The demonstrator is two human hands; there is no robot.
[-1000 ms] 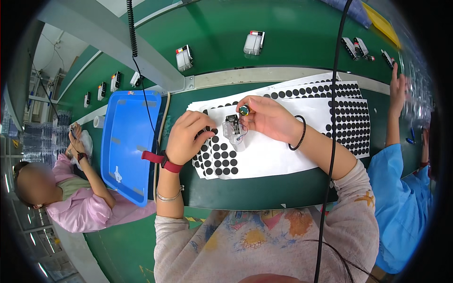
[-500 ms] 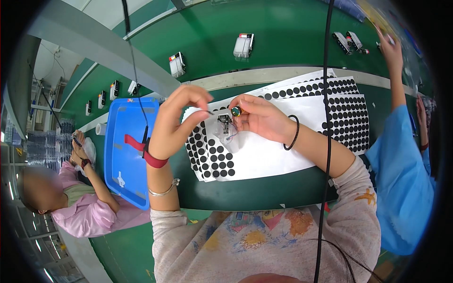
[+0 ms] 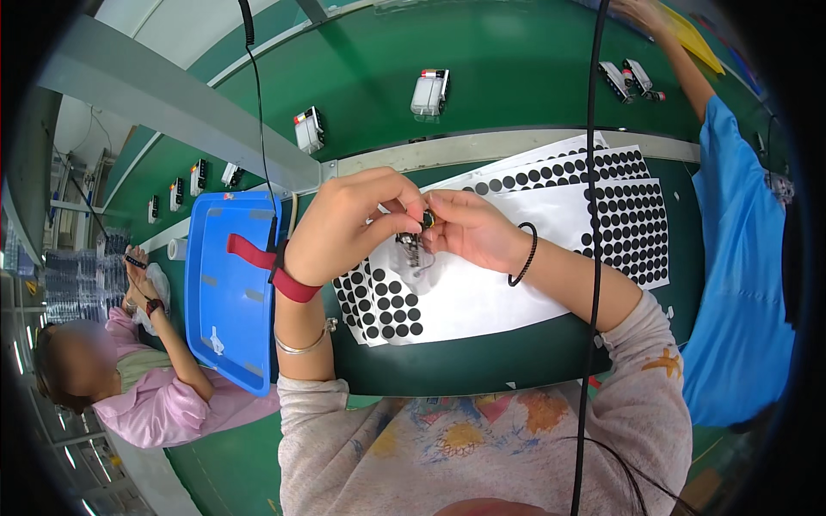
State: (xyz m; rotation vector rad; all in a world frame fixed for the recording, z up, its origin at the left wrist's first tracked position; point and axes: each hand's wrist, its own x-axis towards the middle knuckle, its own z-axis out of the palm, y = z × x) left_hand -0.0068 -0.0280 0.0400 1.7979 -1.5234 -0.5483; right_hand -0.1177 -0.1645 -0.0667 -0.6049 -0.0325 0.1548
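Your right hand (image 3: 482, 230) has its grip closed, thumb and fingers on a small round part (image 3: 428, 220) above the dotted sheets (image 3: 490, 288). Your left hand (image 3: 348, 225) has thumb and forefinger drawn together at that part; I cannot tell whether they have hold of it. Just below is a clear plastic housing (image 3: 416, 273), partly hidden by your fingers. A thick black cable (image 3: 590, 172) hangs in front of your right forearm, and a blue tray (image 3: 231, 327) lies to your left. Beyond the pale rail (image 3: 413, 155), white units (image 3: 428, 93) sit on the green surface (image 3: 516, 86). A co-worker in blue (image 3: 740, 258) reaches forward at your right.
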